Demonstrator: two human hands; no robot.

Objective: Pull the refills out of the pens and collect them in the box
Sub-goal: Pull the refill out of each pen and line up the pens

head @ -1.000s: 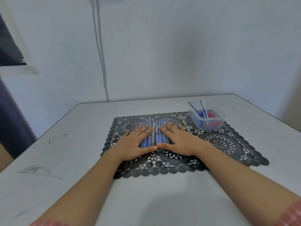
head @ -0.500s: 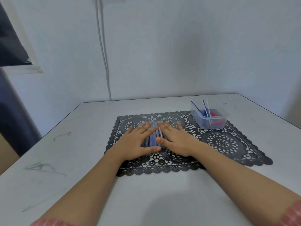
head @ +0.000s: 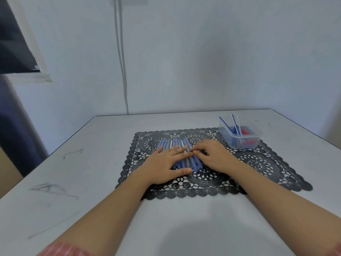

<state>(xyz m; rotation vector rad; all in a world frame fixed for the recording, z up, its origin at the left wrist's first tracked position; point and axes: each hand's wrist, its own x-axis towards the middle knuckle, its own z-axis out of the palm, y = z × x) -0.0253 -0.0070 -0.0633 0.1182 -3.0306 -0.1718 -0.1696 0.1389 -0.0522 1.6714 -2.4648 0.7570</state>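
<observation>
Blue pens (head: 170,145) lie side by side in a close row, lengthwise away from the viewer, on the left-centre part of a black lace placemat (head: 258,163). The left hand (head: 164,163) lies flat, palm down, over the near left part of the row: fingers straight and pointing away and to the right, thumb stretched out across the near ends of the pens. The right hand (head: 214,156) rests at the right edge of the row, knuckles raised and fingers bent, the fingertips (head: 196,152) meeting the right-most pens just beside the left hand's fingertips. Blur hides whether these bent fingers pinch a pen or only touch it. Both forearms reach in from the near edge and converge on the pens; striped pink sleeves (head: 60,249) show at the lower corners.

A clear plastic box (head: 257,134) stands on the far right corner of the placemat, well apart from both hands. Thin blue refills (head: 234,124) lean in it, their upper ends above the rim, with small red pieces (head: 245,131) lying at the bottom.

The placemat lies on a white bench (head: 92,182) marked with grey scuffs. Behind the bench stands a pale wall (head: 221,61), down which a white cable (head: 121,71) runs.
</observation>
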